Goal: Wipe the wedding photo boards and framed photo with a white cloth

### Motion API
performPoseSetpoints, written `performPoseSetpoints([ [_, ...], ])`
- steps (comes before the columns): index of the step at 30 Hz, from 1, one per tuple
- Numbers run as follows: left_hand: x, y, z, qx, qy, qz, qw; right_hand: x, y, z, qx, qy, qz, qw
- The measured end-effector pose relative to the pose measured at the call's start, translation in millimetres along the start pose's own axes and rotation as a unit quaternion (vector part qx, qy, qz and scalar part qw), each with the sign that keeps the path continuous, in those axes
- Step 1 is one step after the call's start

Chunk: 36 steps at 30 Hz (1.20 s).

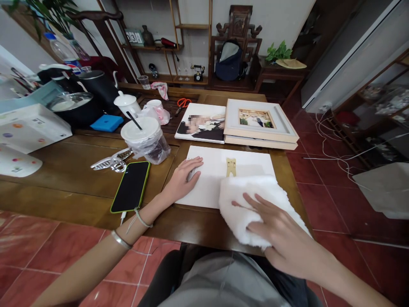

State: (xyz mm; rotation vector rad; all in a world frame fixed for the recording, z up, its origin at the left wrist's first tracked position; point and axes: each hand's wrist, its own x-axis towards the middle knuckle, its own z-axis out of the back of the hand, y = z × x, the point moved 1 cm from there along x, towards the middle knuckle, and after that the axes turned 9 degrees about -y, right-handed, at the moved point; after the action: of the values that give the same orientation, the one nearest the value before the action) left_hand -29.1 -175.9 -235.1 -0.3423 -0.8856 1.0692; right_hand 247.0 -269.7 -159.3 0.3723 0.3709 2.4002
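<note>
A white board lies flat near the table's front edge, with a small pale-yellow cat-like shape on it. My left hand rests on the board's left side, its fingers stretched out. Over the lower right part of the board is a fluffy white towel. My right hand presses down on the towel, fingers spread, with cloth bunched between thumb and fingers. The towel covers that corner of the board and hangs toward the table edge.
Behind the board lie a photo print and stacked framed pictures. To the left are a phone on a cable, a silver hair clip, a lidded cup in a plastic bag, a blue box and orange-handled scissors.
</note>
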Motion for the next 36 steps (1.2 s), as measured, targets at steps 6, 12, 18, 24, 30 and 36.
performPoseSetpoints([
  [6,0.0,-0.3,0.2,0.001,0.0,0.001,1.0,26.8,-40.6,4.0,0.012,-0.098,-0.115,0.988],
  [12,1.1,0.0,0.4,-0.002,-0.005,-0.002,1.0,74.7,-78.1,-11.3,0.04,-0.145,-0.125,0.981],
  [18,1.2,-0.3,0.0,-0.002,-0.006,-0.004,1.0,93.4,-70.2,-27.1,-0.056,-0.102,-0.084,0.99],
  [24,1.1,-0.6,0.2,-0.003,-0.006,-0.007,1.0,71.5,-28.2,-29.8,-0.112,-0.016,-0.042,0.993],
  [30,0.0,1.3,-0.8,0.001,-0.001,-0.003,1.0,38.4,10.9,-22.6,-0.044,0.038,-0.056,0.997],
  [36,-0.2,0.8,-0.4,-0.002,-0.002,-0.002,1.0,39.1,10.8,4.6,0.063,0.054,-0.094,0.992],
])
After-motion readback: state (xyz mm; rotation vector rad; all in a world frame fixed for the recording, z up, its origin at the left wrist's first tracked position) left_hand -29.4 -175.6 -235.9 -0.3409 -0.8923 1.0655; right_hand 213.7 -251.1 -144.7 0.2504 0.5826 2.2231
